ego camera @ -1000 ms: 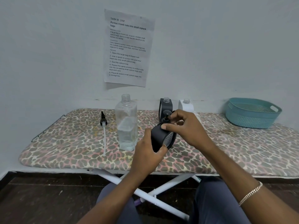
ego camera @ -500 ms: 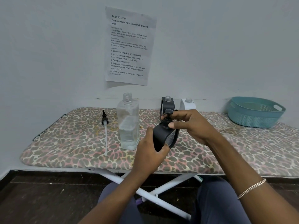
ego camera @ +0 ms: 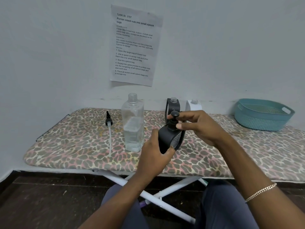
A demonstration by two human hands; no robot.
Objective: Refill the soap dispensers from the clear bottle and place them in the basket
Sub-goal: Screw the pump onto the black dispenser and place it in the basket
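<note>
My left hand (ego camera: pixel 154 156) grips the body of a black soap dispenser (ego camera: pixel 167 139), tilted above the board. My right hand (ego camera: pixel 200 128) pinches its black pump top (ego camera: pixel 173 120) with thumb and fingers. The clear bottle (ego camera: pixel 133 124) stands uncapped just left of the hands, about half full of clear liquid. A second black dispenser (ego camera: pixel 172 105) and a white dispenser (ego camera: pixel 193 104), both without pumps, stand at the back by the wall. A teal basket (ego camera: pixel 262 114) sits at the far right.
A loose black pump with a long white tube (ego camera: pixel 109 129) lies left of the clear bottle. Everything rests on a leopard-print ironing board (ego camera: pixel 74 146) against the wall. A printed sheet (ego camera: pixel 134 45) hangs above. My knees are below the board's front edge.
The right hand's fingers have shifted around the pump top, as in twisting it. The left hand keeps its grip on the dispenser body.
</note>
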